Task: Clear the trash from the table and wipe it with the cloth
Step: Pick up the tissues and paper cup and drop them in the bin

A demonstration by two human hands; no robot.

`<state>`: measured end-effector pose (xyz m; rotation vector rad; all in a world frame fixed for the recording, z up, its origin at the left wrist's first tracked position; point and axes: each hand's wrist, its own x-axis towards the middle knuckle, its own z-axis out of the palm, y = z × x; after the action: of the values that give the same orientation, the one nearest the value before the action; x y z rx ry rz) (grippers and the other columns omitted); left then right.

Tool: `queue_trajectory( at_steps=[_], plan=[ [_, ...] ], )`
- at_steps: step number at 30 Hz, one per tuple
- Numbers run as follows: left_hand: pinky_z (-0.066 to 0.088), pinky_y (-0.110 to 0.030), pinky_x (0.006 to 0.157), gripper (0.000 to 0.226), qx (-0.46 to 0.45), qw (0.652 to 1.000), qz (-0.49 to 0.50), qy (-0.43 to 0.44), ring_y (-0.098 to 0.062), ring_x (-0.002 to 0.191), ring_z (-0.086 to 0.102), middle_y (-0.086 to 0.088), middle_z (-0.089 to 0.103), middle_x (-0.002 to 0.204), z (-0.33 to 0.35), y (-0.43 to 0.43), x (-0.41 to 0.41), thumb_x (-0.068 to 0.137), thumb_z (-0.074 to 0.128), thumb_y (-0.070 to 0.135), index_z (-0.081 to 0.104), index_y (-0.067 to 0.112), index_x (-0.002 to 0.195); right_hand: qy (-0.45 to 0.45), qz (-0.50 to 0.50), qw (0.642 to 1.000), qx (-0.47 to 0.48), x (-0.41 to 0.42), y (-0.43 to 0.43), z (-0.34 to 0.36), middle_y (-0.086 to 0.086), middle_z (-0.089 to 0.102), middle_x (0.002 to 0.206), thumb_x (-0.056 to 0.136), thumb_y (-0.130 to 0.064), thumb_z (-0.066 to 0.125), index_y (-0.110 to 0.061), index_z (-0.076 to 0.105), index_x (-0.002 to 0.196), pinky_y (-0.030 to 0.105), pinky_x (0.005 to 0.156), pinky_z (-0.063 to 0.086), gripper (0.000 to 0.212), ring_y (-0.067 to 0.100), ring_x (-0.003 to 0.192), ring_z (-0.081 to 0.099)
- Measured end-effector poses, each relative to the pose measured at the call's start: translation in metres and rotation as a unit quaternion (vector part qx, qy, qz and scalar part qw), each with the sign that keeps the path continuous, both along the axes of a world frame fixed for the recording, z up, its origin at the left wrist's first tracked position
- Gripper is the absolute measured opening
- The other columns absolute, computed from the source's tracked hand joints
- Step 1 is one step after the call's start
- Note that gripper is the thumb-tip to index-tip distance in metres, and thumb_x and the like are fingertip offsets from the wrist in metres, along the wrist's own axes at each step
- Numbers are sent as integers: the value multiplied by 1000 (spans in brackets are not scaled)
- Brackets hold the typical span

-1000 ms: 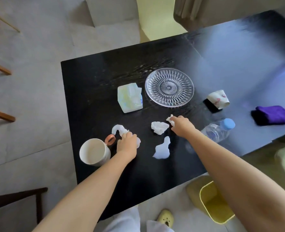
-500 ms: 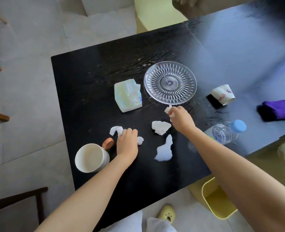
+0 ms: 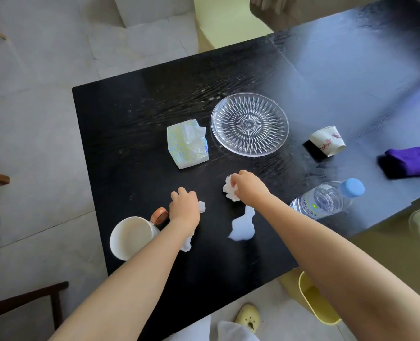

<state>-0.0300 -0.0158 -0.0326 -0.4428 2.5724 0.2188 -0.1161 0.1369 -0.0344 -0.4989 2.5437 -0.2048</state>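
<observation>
On the black table (image 3: 130,134), my left hand (image 3: 184,209) is closed over crumpled white tissue (image 3: 201,206) beside the mug; more of it shows under the wrist. My right hand (image 3: 248,185) grips a second crumpled tissue (image 3: 229,190) at the table's middle. A flat white tissue piece (image 3: 242,227) lies loose just below the right hand. The purple cloth (image 3: 412,162) lies folded at the far right, away from both hands. A yellow bin (image 3: 313,305) stands on the floor under the table's near edge.
A tissue pack (image 3: 186,146) and a glass plate (image 3: 249,124) sit behind the hands. A paper cup (image 3: 327,141) lies on its side at the right. A water bottle (image 3: 327,199) lies near the right forearm. A white mug (image 3: 130,238) stands at the near left.
My right hand moved from the small scrap near the plate onto the middle crumpled tissue and closed on it. My left hand gathered the tissue by the mug under its palm.
</observation>
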Motion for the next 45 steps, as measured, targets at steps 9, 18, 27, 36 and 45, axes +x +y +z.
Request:
queue_trajectory(
  at_steps=[9,18,27,36,45],
  plan=[
    [51,-33,78,20,311,896,278,149,-23,91,61,-6,64,101,34,-8,-35,81,51,5,62,14,96,-53,-142,955,-254,-4,-25,67,-9,49,74,79,-10,63,-11,62,104,21,56,38,25,11,68,48],
    [57,-36,80,26,555,728,364,172,-23,78,66,-11,66,91,90,0,-70,81,57,-6,59,4,105,-25,-119,949,-292,-12,-16,123,2,54,71,83,-12,58,-1,62,107,38,73,54,27,19,68,52],
    [57,-22,68,20,683,663,270,145,-16,71,64,-11,63,83,158,55,-113,89,46,-10,59,-4,103,34,-186,931,-313,-56,45,184,-7,34,58,80,-14,69,-29,36,57,9,45,34,43,4,44,37],
    [48,-34,87,29,709,678,176,77,-19,88,58,-11,63,96,159,145,-176,91,42,-1,63,4,110,55,-259,907,-328,-119,155,182,8,41,71,64,-14,69,15,53,79,58,83,50,36,18,69,44],
    [49,-33,77,48,497,836,231,25,-22,96,54,-10,54,108,79,262,-252,87,51,3,43,8,135,70,-344,890,-292,-182,296,142,7,36,65,64,-8,64,-6,46,58,60,79,53,19,18,66,41]
  ],
)
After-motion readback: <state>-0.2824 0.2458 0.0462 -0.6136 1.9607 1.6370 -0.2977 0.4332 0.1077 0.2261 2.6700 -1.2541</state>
